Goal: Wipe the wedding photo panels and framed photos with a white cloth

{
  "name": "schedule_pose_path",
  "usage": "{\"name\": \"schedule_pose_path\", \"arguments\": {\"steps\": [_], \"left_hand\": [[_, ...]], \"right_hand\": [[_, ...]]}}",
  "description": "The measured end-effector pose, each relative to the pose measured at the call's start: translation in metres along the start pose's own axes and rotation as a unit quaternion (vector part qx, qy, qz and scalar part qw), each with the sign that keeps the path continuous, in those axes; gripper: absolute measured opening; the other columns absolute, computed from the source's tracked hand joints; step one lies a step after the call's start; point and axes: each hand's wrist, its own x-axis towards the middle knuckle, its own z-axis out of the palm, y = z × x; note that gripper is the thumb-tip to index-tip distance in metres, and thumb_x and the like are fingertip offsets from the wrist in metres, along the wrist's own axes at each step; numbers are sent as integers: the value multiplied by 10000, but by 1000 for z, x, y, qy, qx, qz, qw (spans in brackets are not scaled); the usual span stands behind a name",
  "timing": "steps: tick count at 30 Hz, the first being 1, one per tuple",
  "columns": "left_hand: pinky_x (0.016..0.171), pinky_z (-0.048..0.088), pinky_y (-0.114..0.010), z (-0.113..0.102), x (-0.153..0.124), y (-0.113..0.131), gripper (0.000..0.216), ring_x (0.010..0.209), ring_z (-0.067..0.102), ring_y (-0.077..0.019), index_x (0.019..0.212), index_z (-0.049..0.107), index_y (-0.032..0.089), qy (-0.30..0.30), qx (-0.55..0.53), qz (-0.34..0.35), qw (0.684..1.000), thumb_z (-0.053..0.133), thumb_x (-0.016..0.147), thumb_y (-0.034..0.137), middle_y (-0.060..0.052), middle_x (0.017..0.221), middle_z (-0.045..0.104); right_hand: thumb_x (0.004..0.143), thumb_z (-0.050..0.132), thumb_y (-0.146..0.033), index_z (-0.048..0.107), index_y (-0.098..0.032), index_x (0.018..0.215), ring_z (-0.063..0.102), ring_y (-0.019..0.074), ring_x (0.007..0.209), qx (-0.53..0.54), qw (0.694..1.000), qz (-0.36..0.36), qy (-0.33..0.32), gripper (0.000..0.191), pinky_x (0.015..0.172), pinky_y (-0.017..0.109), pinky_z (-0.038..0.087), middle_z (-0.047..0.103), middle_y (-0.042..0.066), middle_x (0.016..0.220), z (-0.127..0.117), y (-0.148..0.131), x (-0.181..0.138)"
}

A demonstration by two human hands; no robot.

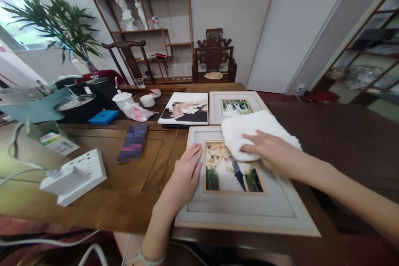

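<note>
"Where did the near picture frame [233, 210] lie?"

"Flat on the wooden table [134, 203], along its near edge and right of the middle."

"And the person's left hand [186, 174]?"

"It rested on the frame's left side, fingers stretched out and close together, the tips just beside the inset photo."

"What was the right hand [268, 147] doing?"

"It held a bunched white towel [264, 126] against the frame's far right part, a fold caught among its fingers. The towel covered the photo's far right corner and overlapped the far picture frame [215, 108] too."

"So that second one lay just beyond the first?"

"Yes, with a picture panel [187, 112] just beside it on the left."

"And farther left on the table?"

"A white power strip [93, 174] lay at the near left, a plug in it. Beyond it was a blue box [104, 116], and to that box's right stood a white lidded cup [122, 100]. A blurred dark item [132, 143] lay between the strip and the panel."
</note>
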Motion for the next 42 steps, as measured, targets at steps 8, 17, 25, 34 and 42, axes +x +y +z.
{"name": "schedule_pose_path", "arguments": {"steps": [8, 17, 25, 34, 42], "left_hand": [[1118, 303, -514, -1, 0, 2, 419, 1380, 349, -246, 1346, 478, 176, 4, -2, -6, 1000, 370, 947, 245, -123, 1454, 441], [1127, 289, -501, -3, 0, 5, 429, 1386, 337, -239, 1354, 467, 149, -8, 6, -21, 1000, 367, 949, 252, -130, 1462, 427], [1111, 313, -514, 2, 0, 1, 398, 1357, 389, -245, 1322, 502, 203, 29, -3, 4, 1000, 392, 942, 241, -109, 1429, 477], [1114, 309, -515, -3, 2, 5, 411, 1372, 361, -244, 1323, 505, 155, -6, 21, -4, 1000, 356, 951, 246, -130, 1445, 451], [1110, 318, -512, -6, 2, 5, 407, 1371, 364, -243, 1331, 495, 193, -9, 10, 2, 1000, 374, 947, 247, -109, 1445, 457]], "right_hand": [[770, 385, -48, 563, -149, 1098, 628, 238, 715, -39, 977, 148, 146, 386, 598, 333, 448, 669, 126, 890, -36, 38, -41], [677, 473, 27, 599, -168, 1176, 327, 358, 1342, -47, 993, 25, 108, 551, 1032, 581, 326, 461, 159, 1407, 23, 14, -1], [629, 448, 26, 635, -234, 1154, 481, 320, 1244, 8, 998, 0, 62, 615, 993, 525, 414, 570, 121, 1310, 13, -42, -43], [588, 467, -99, 643, -319, 1039, 603, 252, 1099, 93, 988, -39, 113, 531, 801, 366, 560, 586, 24, 1306, 1, -80, -90], [644, 445, 7, 639, -187, 1139, 417, 276, 1301, 41, 991, 32, 123, 566, 1077, 521, 320, 518, 138, 1366, 16, -20, -24]]}}
